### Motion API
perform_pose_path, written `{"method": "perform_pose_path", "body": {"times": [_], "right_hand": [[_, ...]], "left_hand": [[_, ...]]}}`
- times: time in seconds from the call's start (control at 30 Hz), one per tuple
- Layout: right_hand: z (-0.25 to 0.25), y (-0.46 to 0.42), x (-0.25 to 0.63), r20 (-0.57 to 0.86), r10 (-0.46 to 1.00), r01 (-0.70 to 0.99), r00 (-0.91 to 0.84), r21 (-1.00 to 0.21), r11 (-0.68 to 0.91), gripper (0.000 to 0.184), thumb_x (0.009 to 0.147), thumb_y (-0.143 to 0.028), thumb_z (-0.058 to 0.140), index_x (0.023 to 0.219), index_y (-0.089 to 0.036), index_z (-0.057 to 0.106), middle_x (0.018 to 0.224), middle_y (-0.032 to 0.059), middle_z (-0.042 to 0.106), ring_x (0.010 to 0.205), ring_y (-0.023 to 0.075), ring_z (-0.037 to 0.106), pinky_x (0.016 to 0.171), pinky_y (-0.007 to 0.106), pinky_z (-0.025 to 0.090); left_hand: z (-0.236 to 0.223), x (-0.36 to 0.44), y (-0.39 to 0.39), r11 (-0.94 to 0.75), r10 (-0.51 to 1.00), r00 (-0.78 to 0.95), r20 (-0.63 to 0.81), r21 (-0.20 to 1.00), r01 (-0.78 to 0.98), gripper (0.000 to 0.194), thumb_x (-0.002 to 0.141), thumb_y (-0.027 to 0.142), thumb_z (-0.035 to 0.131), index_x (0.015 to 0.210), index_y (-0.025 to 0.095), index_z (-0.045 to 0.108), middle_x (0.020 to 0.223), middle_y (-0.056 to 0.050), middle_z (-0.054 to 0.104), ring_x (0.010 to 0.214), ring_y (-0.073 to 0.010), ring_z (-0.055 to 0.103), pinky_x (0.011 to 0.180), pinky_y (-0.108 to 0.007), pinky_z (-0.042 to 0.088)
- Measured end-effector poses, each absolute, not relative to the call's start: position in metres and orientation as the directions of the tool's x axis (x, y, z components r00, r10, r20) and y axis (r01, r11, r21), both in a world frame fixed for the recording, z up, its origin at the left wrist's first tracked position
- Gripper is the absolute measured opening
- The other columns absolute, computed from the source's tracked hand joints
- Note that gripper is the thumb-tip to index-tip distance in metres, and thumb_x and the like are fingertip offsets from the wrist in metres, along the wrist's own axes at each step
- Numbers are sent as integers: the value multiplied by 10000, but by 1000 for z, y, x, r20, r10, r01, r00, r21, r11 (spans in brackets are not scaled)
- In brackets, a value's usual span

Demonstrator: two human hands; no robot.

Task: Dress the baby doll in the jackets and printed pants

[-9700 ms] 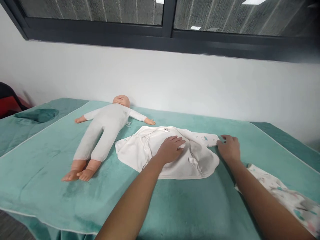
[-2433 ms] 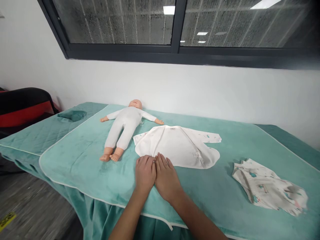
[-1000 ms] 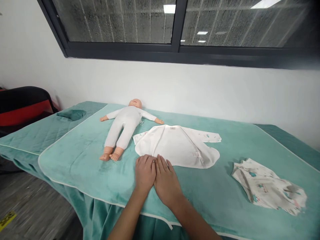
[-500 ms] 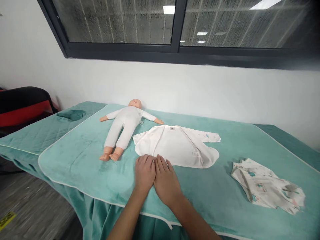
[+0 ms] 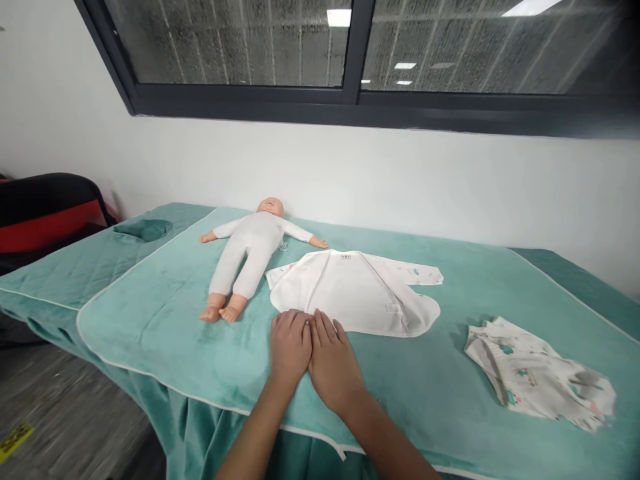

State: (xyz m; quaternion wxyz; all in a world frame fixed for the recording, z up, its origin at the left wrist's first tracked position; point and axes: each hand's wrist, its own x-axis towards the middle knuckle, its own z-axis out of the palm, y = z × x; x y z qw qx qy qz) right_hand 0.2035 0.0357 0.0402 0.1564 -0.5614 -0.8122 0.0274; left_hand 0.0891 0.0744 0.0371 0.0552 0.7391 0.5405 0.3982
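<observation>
My left hand (image 5: 291, 348) and my right hand (image 5: 335, 365) rest side by side, palms down, at the near edge of a spread white baby shirt (image 5: 345, 293). Their inner edges touch. Both lie flat with nothing in them, the left with its fingers slightly bent. The shirt is laid open, with its long printed sleeves out to the sides. Left of it a baby doll (image 5: 257, 237) in a white body suit lies on its back, arms spread and feet toward me. Over to the right is a crumpled white printed baby garment (image 5: 540, 380).
A green padded mat (image 5: 165, 333) with pale piping covers the table, and green cloth (image 5: 200, 433) hangs over its front edge. Behind stands a white wall (image 5: 450, 187) below a dark-framed window (image 5: 345, 100). A black and red chair (image 5: 50, 213) is at the left.
</observation>
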Motion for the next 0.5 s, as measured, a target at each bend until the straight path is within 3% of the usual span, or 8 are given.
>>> {"method": "perform_pose_path", "body": {"times": [0.13, 0.27, 0.37, 0.5], "right_hand": [[42, 52, 222, 232, 943, 780, -240, -532, 330, 539, 955, -283, 355, 1485, -184, 367, 1528, 77, 399, 1408, 191, 368, 1140, 400, 347], [64, 97, 226, 201, 979, 525, 4, -834, 169, 516, 926, -392, 421, 1416, -239, 472, 1441, 82, 517, 1237, 230, 568, 1001, 393, 489], [88, 150, 199, 183, 983, 452, 0, -877, 163, 536, 903, -418, 454, 1407, -237, 480, 1427, 94, 529, 1198, 252, 596, 975, 405, 501], [100, 232, 134, 346, 925, 579, -160, -726, 372, 584, 924, -407, 416, 1443, -139, 413, 1521, 118, 401, 1405, 240, 362, 1150, 410, 308]], "left_hand": [[72, 69, 84, -400, 863, -33, 505, 721, 566, 254, 881, 143, 409, 887, 207, 654, 894, -22, 696, 861, -171, 631, 811, -324, 504], [117, 18, 109, -369, 791, -157, 591, 665, 649, 253, 884, 193, 417, 959, 211, 658, 1002, -38, 678, 990, -193, 626, 919, -342, 502], [124, -30, 136, -275, 798, -136, 587, 555, 785, 301, 878, 248, 447, 1105, 201, 639, 1205, -87, 611, 1162, -248, 561, 1035, -429, 449], [102, -78, 173, -138, 940, -50, 339, 509, 850, 612, 874, 429, 505, 1409, 142, 431, 1519, -191, 329, 1365, -359, 395, 1075, -532, 393]]}}
